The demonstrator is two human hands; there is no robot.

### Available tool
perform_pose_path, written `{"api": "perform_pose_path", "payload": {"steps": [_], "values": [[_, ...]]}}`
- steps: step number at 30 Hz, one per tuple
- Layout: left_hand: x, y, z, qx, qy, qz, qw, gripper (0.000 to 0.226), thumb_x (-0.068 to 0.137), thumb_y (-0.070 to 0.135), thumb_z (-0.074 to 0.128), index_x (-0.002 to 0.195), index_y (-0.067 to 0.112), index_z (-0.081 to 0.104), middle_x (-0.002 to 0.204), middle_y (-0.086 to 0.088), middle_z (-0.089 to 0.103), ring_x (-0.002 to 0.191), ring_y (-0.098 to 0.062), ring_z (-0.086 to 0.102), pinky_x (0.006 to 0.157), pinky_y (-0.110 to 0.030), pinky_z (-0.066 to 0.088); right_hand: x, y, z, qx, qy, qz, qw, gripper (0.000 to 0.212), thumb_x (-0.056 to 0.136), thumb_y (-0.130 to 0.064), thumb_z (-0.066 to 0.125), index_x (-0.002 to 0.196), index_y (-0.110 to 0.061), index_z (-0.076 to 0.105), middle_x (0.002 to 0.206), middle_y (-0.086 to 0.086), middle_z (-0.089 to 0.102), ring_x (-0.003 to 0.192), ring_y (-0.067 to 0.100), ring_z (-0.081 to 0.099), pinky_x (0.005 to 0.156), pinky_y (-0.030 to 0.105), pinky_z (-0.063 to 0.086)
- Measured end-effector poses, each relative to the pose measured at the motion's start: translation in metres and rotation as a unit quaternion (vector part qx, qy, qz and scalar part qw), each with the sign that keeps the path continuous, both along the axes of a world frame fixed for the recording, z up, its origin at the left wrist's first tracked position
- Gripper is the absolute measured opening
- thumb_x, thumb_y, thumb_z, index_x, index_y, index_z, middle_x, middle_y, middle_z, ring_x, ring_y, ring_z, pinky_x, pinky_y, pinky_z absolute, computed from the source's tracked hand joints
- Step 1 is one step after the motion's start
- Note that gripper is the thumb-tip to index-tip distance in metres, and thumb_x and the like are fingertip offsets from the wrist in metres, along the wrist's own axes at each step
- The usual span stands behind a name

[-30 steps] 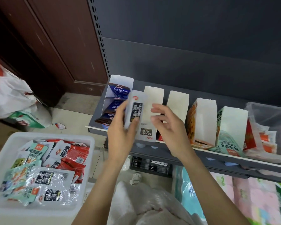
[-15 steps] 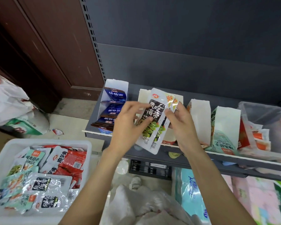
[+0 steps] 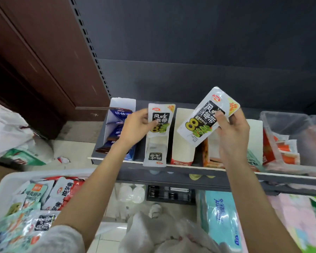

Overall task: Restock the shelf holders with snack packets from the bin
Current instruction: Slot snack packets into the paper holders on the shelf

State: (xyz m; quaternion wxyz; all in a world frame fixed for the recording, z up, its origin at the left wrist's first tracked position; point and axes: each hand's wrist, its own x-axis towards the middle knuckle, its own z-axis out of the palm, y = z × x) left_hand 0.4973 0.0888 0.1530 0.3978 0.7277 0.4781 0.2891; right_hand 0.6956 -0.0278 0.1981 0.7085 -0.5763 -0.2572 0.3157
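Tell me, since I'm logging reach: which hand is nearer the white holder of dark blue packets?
Left. The left hand sits right beside the white holder of dark blue packets, overlapping its edge; the right hand is several holders away.

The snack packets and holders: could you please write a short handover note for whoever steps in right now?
Left hand holds one white kelp packet upright over the second holder, which shows one like packet at its front.
Right hand holds a second kelp packet, tilted, above the holders further right.
Leftmost holder has blue packets.
The bin at lower left still holds many mixed packets.
Left to do: drop both packets in, then continue from the bin.
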Motion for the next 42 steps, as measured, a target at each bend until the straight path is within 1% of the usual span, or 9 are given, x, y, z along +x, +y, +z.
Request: {"api": "perform_pose_path", "payload": {"steps": [5, 8, 12, 17, 21, 27, 35, 39, 42], "values": [[-0.008, -0.014, -0.018, 0.07, 0.149, -0.045, 0.985, 0.008, 0.083, 0.02, 0.069, 0.088, 0.019, 0.062, 0.082, -0.004, 0.071, 0.071, -0.019, 0.066, 0.069, -0.036, 0.055, 0.0, 0.011, 0.0, 0.053, 0.024, -0.021, 0.998, 0.022, 0.091, -0.002, 0.058, 0.103, -0.02, 0.059, 0.106, -0.001, 0.069, 0.101, 0.01, 0.064, 0.083, 0.024, 0.051], [-0.014, -0.032, -0.024, 0.109, 0.231, -0.103, 0.961, 0.01, 0.09, 0.029, 0.061, 0.095, 0.02, 0.063, 0.076, -0.002, 0.069, 0.06, -0.018, 0.061, 0.06, -0.036, 0.053, -0.01, 0.023, -0.005, 0.057, -0.009, 0.02, 0.998, 0.021, 0.088, 0.0, 0.061, 0.104, -0.013, 0.058, 0.105, 0.002, 0.068, 0.101, 0.011, 0.064, 0.081, 0.02, 0.049], [-0.025, -0.045, -0.024, 0.182, 0.278, -0.156, 0.93, 0.015, 0.089, 0.025, 0.064, 0.101, 0.022, 0.071, 0.096, 0.002, 0.071, 0.088, -0.016, 0.063, 0.072, -0.039, 0.055, -0.028, 0.04, -0.024, 0.008, -0.164, 0.081, 0.983, 0.019, 0.086, -0.004, 0.065, 0.096, -0.021, 0.061, 0.098, -0.004, 0.069, 0.093, 0.009, 0.067, 0.075, 0.021, 0.052], [-0.028, -0.054, -0.018, 0.18, 0.347, -0.206, 0.897, 0.029, 0.094, 0.024, 0.05, 0.119, 0.022, 0.066, 0.117, 0.003, 0.066, 0.106, -0.019, 0.06, 0.084, -0.038, 0.051, -0.046, 0.047, -0.062, -0.055, -0.469, 0.143, 0.87, 0.02, 0.09, -0.015, 0.063, 0.11, -0.012, 0.066, 0.101, 0.004, 0.073, 0.085, 0.018, 0.069, 0.072, 0.027, 0.057], [-0.03, -0.062, -0.019, 0.169, 0.384, -0.222, 0.88, 0.031, 0.091, 0.021, 0.051, 0.119, 0.019, 0.062, 0.118, 0.001, 0.065, 0.103, -0.021, 0.063, 0.083, -0.036, 0.052, -0.053, 0.037, -0.082, -0.092, -0.531, 0.272, 0.798, 0.019, 0.096, -0.022, 0.053, 0.111, -0.018, 0.063, 0.092, 0.002, 0.072, 0.074, 0.015, 0.066, 0.064, 0.022, 0.051], [-0.038, -0.064, -0.019, 0.122, 0.357, -0.203, 0.904, 0.035, 0.09, 0.025, 0.057, 0.125, 0.02, 0.059, 0.121, 0.002, 0.063, 0.105, -0.018, 0.061, 0.086, -0.031, 0.048, -0.048, 0.013, -0.087, -0.156, -0.476, 0.384, 0.776, 0.022, 0.099, -0.024, 0.045, 0.116, -0.018, 0.059, 0.103, -0.002, 0.069, 0.078, 0.008, 0.058, 0.065, 0.014, 0.04], [-0.057, -0.094, -0.018, 0.083, 0.305, -0.118, 0.941, 0.031, 0.09, 0.027, 0.06, 0.12, 0.019, 0.063, 0.118, -0.001, 0.064, 0.105, -0.019, 0.06, 0.086, -0.032, 0.049, -0.048, -0.005, -0.082, -0.181, -0.444, 0.429, 0.766, 0.034, 0.096, -0.011, 0.048, 0.13, -0.016, 0.05, 0.138, 0.0, 0.05, 0.124, 0.013, 0.047, 0.089, 0.012, 0.033], [-0.078, -0.136, -0.005, 0.162, 0.246, 0.037, 0.955, 0.028, 0.091, 0.042, 0.05, 0.106, 0.023, 0.064, 0.101, 0.007, 0.068, 0.086, -0.017, 0.065, 0.068, -0.032, 0.053, -0.051, -0.022, -0.061, -0.123, -0.46, 0.374, 0.796, 0.037, 0.094, -0.003, 0.046, 0.127, -0.018, 0.053, 0.133, -0.003, 0.052, 0.12, 0.005, 0.045, 0.095, 0.014, 0.033], [-0.103, -0.17, -0.001, 0.175, 0.144, 0.173, 0.959, 0.026, 0.091, 0.042, 0.046, 0.091, 0.02, 0.062, 0.078, 0.011, 0.065, 0.066, -0.006, 0.059, 0.056, -0.029, 0.05, -0.072, -0.041, -0.041, -0.042, -0.425, 0.323, 0.845, 0.028, 0.094, -0.003, 0.048, 0.118, -0.013, 0.06, 0.115, -0.006, 0.062, 0.104, -0.004, 0.051, 0.087, 0.005, 0.038]]}}
